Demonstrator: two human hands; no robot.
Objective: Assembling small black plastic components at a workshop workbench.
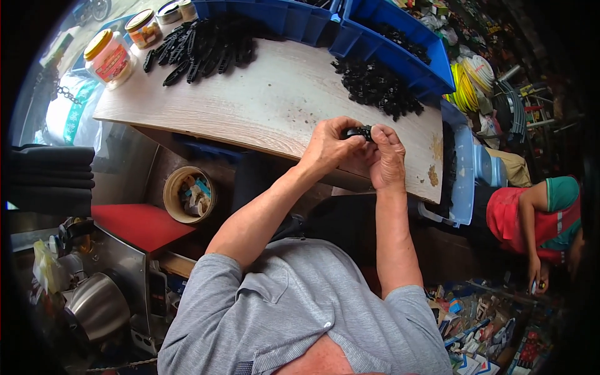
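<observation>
My left hand (pixel 330 147) and my right hand (pixel 386 157) meet above the front edge of the pale wooden table (pixel 269 94). Between their fingertips is a small black plastic part (pixel 359 132), gripped from both sides. Fingers cover much of it, so its full shape is hidden. Beyond my hands, to the right, lies a heap of small black plastic pieces (pixel 378 87). Farther off to the left is a pile of long, slotted black plastic pieces (pixel 203 50).
Blue bins (pixel 400 47) line the table's far side, one holding black pieces. Jars (pixel 109 59) stand at the far left corner. Below the table sits a bucket (pixel 189 194) with scraps. A light-blue crate (pixel 461 169) is at the right; beyond it, a person in a red vest (pixel 509 215).
</observation>
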